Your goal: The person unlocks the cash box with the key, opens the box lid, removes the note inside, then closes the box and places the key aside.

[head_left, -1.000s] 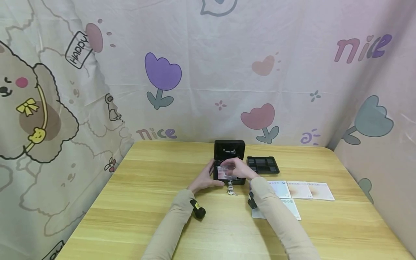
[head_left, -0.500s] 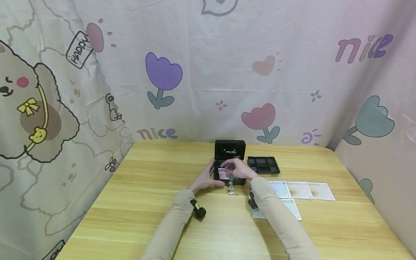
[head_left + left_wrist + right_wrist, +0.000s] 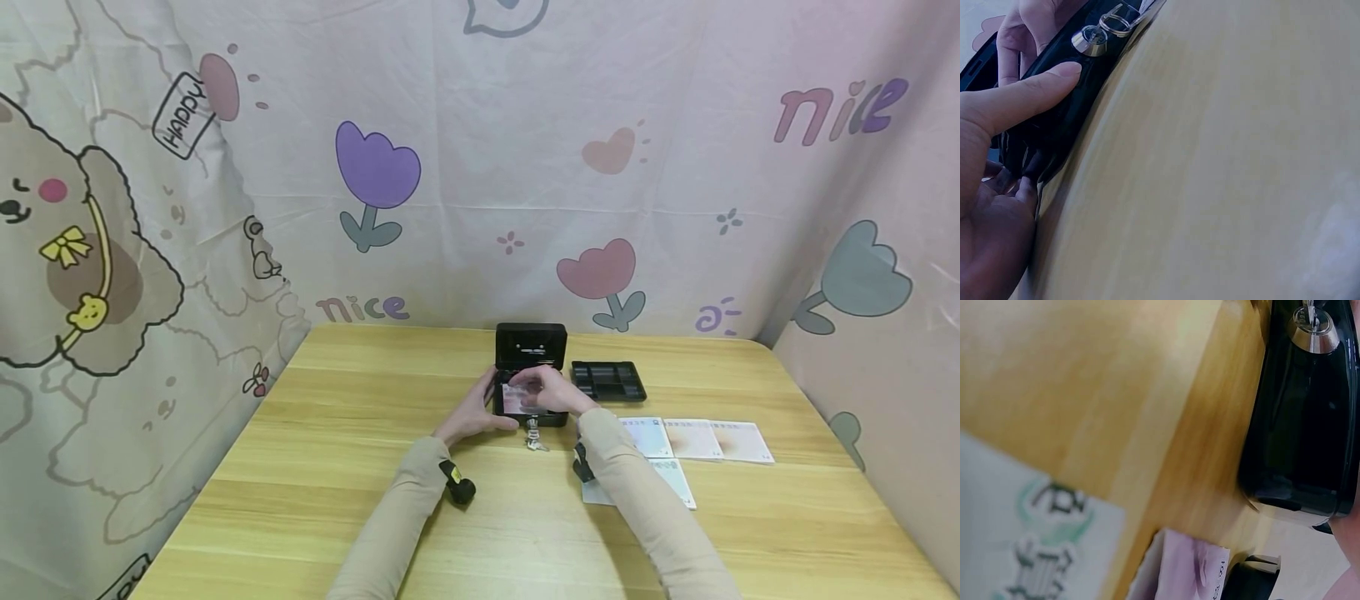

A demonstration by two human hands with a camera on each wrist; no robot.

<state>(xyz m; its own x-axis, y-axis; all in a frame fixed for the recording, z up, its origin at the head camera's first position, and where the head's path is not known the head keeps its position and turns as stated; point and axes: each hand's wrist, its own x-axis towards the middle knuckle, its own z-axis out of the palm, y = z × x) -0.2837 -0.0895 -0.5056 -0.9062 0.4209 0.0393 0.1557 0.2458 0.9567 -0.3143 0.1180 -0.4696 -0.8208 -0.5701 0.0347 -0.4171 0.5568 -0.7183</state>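
A small black cash box [image 3: 530,343] stands with its lid up near the back of the table. My left hand [image 3: 472,414] grips its left front corner; in the left wrist view the thumb [image 3: 1032,95] presses the front wall beside a round metal lock [image 3: 1090,41]. Keys on a ring [image 3: 534,437] hang from that lock. Pinkish banknotes [image 3: 514,401] lie inside the box. Over them my right hand [image 3: 553,390] reaches in, fingers bent and pinching at the notes; its fingertips are partly hidden. The right wrist view shows the box front [image 3: 1304,431] but little of the hand.
A black compartment tray [image 3: 625,392] sits right of the box. Several paper notes [image 3: 738,442] lie in rows to the right, partly under my right forearm. A whitish note with green print [image 3: 675,482] is nearest. Patterned cloth [image 3: 465,167] hangs behind the table.
The pinkish notes shift slightly inside the box under my right fingers. Both hands stay nearly in place, the left one still holding the box.
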